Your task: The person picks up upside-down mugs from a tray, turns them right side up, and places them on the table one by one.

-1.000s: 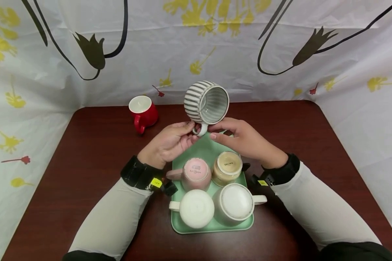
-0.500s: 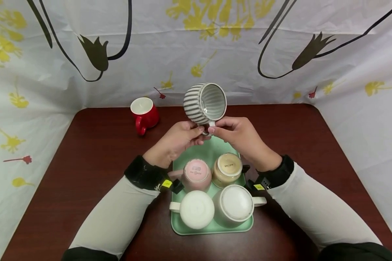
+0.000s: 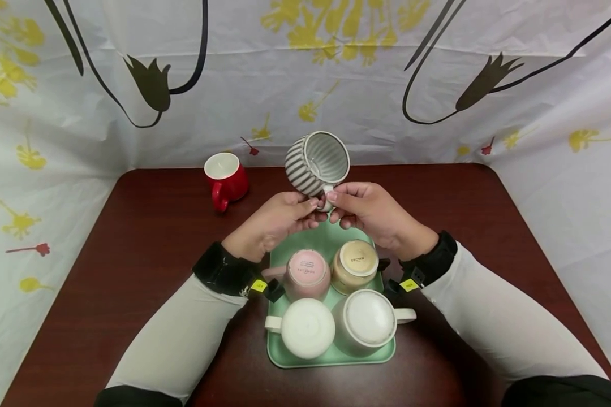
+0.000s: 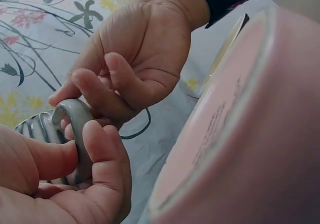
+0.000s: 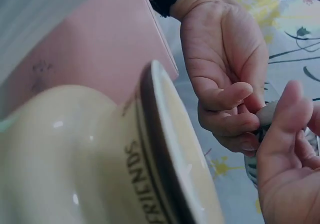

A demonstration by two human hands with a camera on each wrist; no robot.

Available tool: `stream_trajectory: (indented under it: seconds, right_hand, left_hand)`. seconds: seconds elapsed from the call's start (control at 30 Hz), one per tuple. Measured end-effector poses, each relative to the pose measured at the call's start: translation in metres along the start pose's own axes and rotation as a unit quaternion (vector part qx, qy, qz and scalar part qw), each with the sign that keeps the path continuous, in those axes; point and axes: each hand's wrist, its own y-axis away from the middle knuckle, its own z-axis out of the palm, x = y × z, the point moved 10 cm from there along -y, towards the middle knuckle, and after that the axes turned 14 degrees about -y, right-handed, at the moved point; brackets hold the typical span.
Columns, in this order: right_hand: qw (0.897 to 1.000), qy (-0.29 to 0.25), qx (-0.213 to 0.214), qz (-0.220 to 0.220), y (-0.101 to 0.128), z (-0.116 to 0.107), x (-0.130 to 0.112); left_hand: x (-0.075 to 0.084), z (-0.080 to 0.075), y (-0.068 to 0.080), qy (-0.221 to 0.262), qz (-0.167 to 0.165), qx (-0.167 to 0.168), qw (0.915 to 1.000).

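I have the striped mug (image 3: 316, 163) lifted clear of the surface (image 3: 489, 226), above the far end of the green tray (image 3: 331, 355), tipped so that its open mouth faces back toward me and its handle (image 4: 75, 129) hangs at the bottom. My left hand (image 3: 270, 223) pinches that handle: in the left wrist view the thumb lies across the grey loop and the forefinger curls round it from the other side. My right hand (image 3: 374, 215) meets it from the opposite side, its fingertips (image 3: 336, 199) pinched on the same handle, so both grips are closed on the one small loop and the knuckles of the two hands nearly touch (the right wrist view shows them fingertip to fingertip, with the mug mostly hidden behind them).

Below the hands, four mugs stand upside down on the tray in two rows. The pink mug (image 3: 306, 273) and the tan mug (image 3: 355, 264) sit side by side in the farther row, just beneath my wrists; the tan one carries printed lettering on its base. Nearer to me are two white mugs (image 3: 305, 328), also side by side, their handles pointing outward.

A red mug (image 3: 226, 178) stands upright near the far left edge of the surface, well apart from the tray, its handle turned toward me. A floral sheet (image 3: 305, 73) hangs behind and to both sides.
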Motion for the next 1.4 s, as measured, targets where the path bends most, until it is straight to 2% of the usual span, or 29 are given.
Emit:
stream_trajectory:
  seconds: [0.1,0.23,0.47,0.6,0.83,1.0,1.07,1.2,1.4]
  right_hand:
    - [0.999,-0.039,-0.016,0.013,0.000,0.003,0.002]
    - [0.998,-0.062,-0.030,0.016,-0.001,0.005,0.001]
    - [0.997,-0.064,-0.038,0.013,-0.002,0.008,0.000]
    - [0.996,-0.070,-0.046,0.011,-0.003,0.010,-0.001]
    - [0.991,-0.101,-0.081,0.028,-0.005,0.020,-0.001]
    - [0.992,-0.092,-0.080,0.036,-0.007,0.025,-0.005]
    - [0.994,-0.080,-0.070,0.039,-0.009,0.026,-0.008]
    - [0.997,-0.046,-0.040,0.051,-0.015,0.028,-0.016]
    - [0.996,-0.006,-0.004,0.091,-0.035,0.036,-0.020]
  left_hand:
    - [0.001,0.001,0.000,0.004,-0.002,-0.004,1.0000]
    - [0.003,0.001,0.000,0.006,-0.006,-0.006,0.9999]
    - [-0.002,0.002,-0.002,0.004,-0.012,-0.012,0.9998]
    - [-0.003,0.000,-0.003,-0.004,-0.005,-0.014,0.9999]
    - [-0.004,-0.006,-0.003,-0.040,0.016,-0.007,0.9991]
    - [-0.005,-0.016,0.004,-0.089,0.025,0.012,0.9957]
    - [-0.006,-0.024,0.007,-0.129,0.029,0.032,0.9907]
    - [-0.016,-0.043,0.016,-0.205,0.028,0.077,0.9754]
    - [-0.036,-0.072,0.033,-0.304,0.004,0.131,0.9435]
